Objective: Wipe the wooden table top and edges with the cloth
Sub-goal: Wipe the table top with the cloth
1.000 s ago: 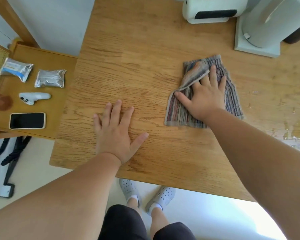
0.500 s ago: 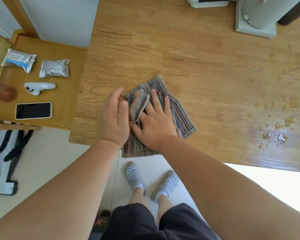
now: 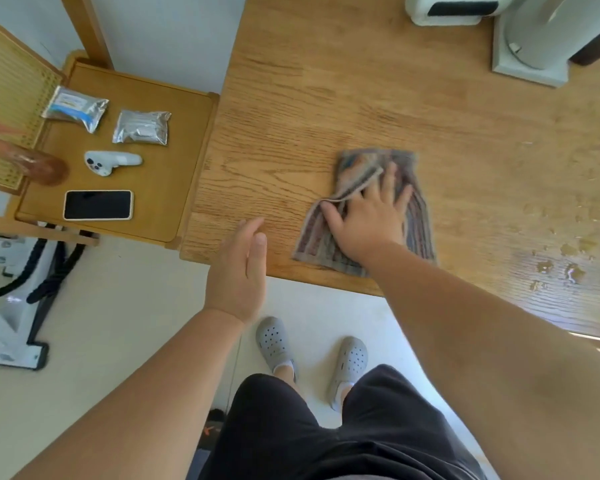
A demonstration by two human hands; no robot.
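Grey clogs (image 3: 278, 344) stand on the pale floor. The left hand (image 3: 238, 268), fingers straight and together, hovers at the wooden table's (image 3: 326, 98) near edge. The right hand (image 3: 368, 220) presses flat, fingers spread, on the striped cloth (image 3: 419, 221), which lies partly folded near that edge. Farther left on a side table (image 3: 187, 140) lie a smartphone (image 3: 98, 205), a white controller (image 3: 110, 162) and a foil pouch (image 3: 75, 109) whose blue label is too blurred to read.

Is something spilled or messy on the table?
Yes. Shiny wet drops and smears sit on the wooden table near its front edge, to the right of the striped cloth. The right hand presses the cloth flat, apart from them.
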